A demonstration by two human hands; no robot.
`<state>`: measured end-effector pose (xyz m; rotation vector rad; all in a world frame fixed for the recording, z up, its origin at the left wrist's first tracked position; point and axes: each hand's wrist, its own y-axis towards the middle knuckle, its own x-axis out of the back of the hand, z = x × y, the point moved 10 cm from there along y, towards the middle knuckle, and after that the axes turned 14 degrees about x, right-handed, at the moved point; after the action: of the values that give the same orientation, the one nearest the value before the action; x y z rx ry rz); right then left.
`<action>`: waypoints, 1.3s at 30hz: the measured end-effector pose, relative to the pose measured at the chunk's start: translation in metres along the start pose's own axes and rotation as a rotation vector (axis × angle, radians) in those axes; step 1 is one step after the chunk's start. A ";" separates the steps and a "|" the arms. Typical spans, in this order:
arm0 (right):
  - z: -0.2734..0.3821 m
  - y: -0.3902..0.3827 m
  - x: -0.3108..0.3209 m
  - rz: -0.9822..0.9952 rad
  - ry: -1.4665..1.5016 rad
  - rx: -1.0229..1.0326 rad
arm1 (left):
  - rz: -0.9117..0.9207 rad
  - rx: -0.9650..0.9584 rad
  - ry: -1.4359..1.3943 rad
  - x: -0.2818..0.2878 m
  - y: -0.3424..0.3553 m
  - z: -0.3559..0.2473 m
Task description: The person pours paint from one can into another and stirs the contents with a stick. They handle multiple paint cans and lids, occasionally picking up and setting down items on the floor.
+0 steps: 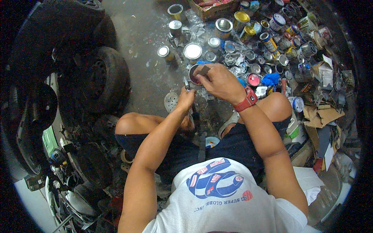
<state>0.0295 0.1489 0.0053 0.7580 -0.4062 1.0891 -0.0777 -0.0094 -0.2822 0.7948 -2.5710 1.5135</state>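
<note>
My left hand [186, 98] is closed, thumb up, around a narrow tool with a grey metallic end [186, 83]; its exact kind is unclear. Just to the right, my right hand [222, 82], with a red watch on its wrist, pinches a small dark brown flat piece [203, 70]. That piece sits over the rim of an open round can [193, 79] with dark reddish insides. Whether the right fingers also grip the can's rim, I cannot tell. Behind the can stands a larger tin with a pale lid [192, 51].
Several paint cans [268, 58] crowd the floor at the right, with crumpled plastic and blue scraps [271, 79] among them. A cardboard box [213, 11] stands at the far side. Torn cardboard [320, 116] lies right of my knee. A car wheel [107, 79] is at the left.
</note>
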 end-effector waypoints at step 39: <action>-0.002 0.001 -0.001 0.057 0.002 0.002 | -0.014 0.026 0.076 0.000 -0.019 -0.009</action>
<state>0.0279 0.1503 0.0034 0.7510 -0.4273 1.1438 -0.0708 -0.0096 -0.2621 0.7408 -2.4918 1.5450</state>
